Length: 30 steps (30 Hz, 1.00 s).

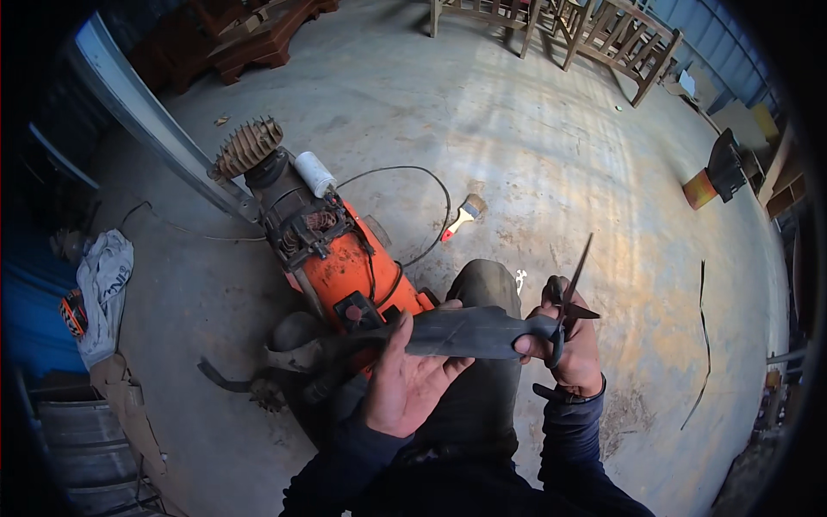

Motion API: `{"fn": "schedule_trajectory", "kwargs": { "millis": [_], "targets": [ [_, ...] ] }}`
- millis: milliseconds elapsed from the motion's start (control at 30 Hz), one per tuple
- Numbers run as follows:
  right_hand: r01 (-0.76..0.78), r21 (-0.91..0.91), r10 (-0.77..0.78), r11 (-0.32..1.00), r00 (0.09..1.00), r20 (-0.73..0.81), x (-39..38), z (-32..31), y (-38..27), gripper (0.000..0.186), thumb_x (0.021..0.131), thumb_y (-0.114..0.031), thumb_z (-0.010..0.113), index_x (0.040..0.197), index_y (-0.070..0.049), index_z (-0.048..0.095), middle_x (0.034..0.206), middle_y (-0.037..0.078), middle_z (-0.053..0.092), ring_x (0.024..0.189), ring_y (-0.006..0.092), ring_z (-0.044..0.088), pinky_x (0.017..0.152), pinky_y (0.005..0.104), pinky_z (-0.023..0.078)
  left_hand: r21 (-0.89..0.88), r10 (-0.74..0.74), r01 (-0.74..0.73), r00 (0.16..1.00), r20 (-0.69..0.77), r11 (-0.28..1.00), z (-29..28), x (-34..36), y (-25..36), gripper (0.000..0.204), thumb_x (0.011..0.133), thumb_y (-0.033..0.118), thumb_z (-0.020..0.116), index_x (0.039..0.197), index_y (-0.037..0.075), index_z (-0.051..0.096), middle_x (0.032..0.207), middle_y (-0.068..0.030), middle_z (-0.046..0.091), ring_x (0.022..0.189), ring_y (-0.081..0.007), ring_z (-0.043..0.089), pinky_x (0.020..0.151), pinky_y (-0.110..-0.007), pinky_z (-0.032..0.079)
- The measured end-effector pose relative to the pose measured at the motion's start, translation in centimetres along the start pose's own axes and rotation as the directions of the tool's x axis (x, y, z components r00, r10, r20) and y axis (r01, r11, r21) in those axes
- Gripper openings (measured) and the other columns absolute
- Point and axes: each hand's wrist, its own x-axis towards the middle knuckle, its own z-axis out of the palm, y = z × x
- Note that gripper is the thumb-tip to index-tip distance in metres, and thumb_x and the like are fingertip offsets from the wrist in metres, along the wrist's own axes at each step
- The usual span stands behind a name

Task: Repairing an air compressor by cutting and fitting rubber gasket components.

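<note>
A wide strip of black rubber [482, 334], like a piece of inner tube, stretches across my lap above my knee. My left hand [405, 383] supports it with the palm turned up, its thumb in front and the other fingers partly hidden behind the rubber. At the strip's right end, my right hand [573, 340] pinches the rubber between thumb and fingers. That same hand holds a pair of dark scissors [579, 289], with the blades parted and the longer one pointing up. Left of my left hand, the rubber runs on over an orange air compressor [340, 267].
The compressor has a finned cylinder head [250, 148], a white filter [314, 174] and a black cable [444, 185]. A paintbrush [465, 215] lies on the concrete floor beyond my knee. A thin black strip [705, 345] lies to the right. A metal post [146, 108] rises at the left.
</note>
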Motion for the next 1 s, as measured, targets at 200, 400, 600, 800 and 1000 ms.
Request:
{"fn": "schedule_trajectory", "kwargs": {
  "millis": [200,400,600,800,1000],
  "targets": [
    [0.133,-0.022,-0.135,0.991,0.985,-0.107,-1.0,-1.0,-1.1,0.051,0.067,0.002,0.084,0.098,-0.004,0.045,0.068,0.005,0.062,0.057,0.0143,0.061,0.052,0.0250,0.052,0.138,0.080,-0.074,0.996,-0.038,0.988,0.9,0.8,-0.1,0.045,0.100,0.033,0.048,0.131,0.000,0.049,0.124,-0.0120,0.058,0.125,-0.0230,0.050,0.106,-0.040,0.038],
    [-0.025,0.144,0.048,0.989,0.986,-0.158,1.2,-2.1,1.7,0.055,0.072,-0.010,0.080,0.112,-0.004,0.042,0.078,0.007,0.061,0.066,0.0179,0.062,0.055,0.0260,0.052,0.305,0.233,-0.190,0.966,-0.112,0.933,-0.4,0.8,-0.9,0.026,0.098,0.012,0.054,0.122,0.003,0.055,0.119,-0.0106,0.060,0.116,-0.0219,0.057,0.100,-0.039,0.047],
    [-0.149,0.312,0.185,0.938,0.979,-0.090,-3.8,0.4,6.6,0.043,0.086,-0.039,0.065,0.108,-0.006,0.050,0.097,0.010,0.058,0.093,0.0204,0.060,0.065,0.0301,0.055,0.324,0.402,-0.335,0.901,-0.166,0.885,0.9,1.6,-0.7,0.025,0.097,0.006,0.054,0.122,0.003,0.055,0.118,-0.0080,0.061,0.110,-0.0207,0.061,0.093,-0.037,0.052],
    [-0.075,-0.043,0.085,0.996,0.956,0.282,-6.8,4.4,7.8,0.039,0.081,-0.035,0.075,0.089,-0.001,0.058,0.088,0.004,0.056,0.074,0.0128,0.053,0.065,0.0255,0.045,0.497,0.548,-0.388,0.805,-0.227,0.776,1.8,1.6,0.2,0.018,0.099,0.012,0.054,0.113,0.003,0.062,0.110,-0.0051,0.066,0.098,-0.0128,0.063,0.082,-0.028,0.051],
    [-0.263,-0.035,0.254,0.964,0.880,0.400,-4.3,5.1,6.4,0.034,0.078,-0.030,0.080,0.083,-0.004,0.058,0.086,0.000,0.054,0.074,0.0095,0.050,0.066,0.0238,0.038,0.528,0.498,-0.332,0.841,-0.210,0.782,1.7,0.6,-0.5,0.030,0.097,0.013,0.058,0.124,0.002,0.052,0.115,-0.0077,0.061,0.103,-0.0180,0.061,0.087,-0.034,0.051]
  ]
}}
